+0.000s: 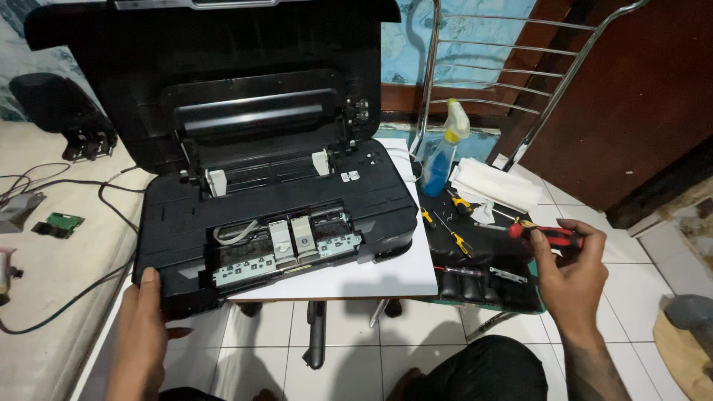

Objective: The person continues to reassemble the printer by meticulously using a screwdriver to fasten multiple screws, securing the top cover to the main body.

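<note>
A black inkjet printer (267,171) with its lid raised sits on a small white table (386,275); its cartridge carriage (293,241) is exposed. My left hand (141,327) grips the printer's front left corner. My right hand (568,278) hovers to the right above a chair seat and holds a red-and-black handled tool (546,234), likely pliers or a screwdriver.
A chair (483,275) with a metal back holds small yellow-handled screwdrivers (460,204), a blue spray bottle (443,156) and white cloths (494,186). Cables (67,297) and a green circuit board (59,223) lie on the left surface. White floor tiles lie below.
</note>
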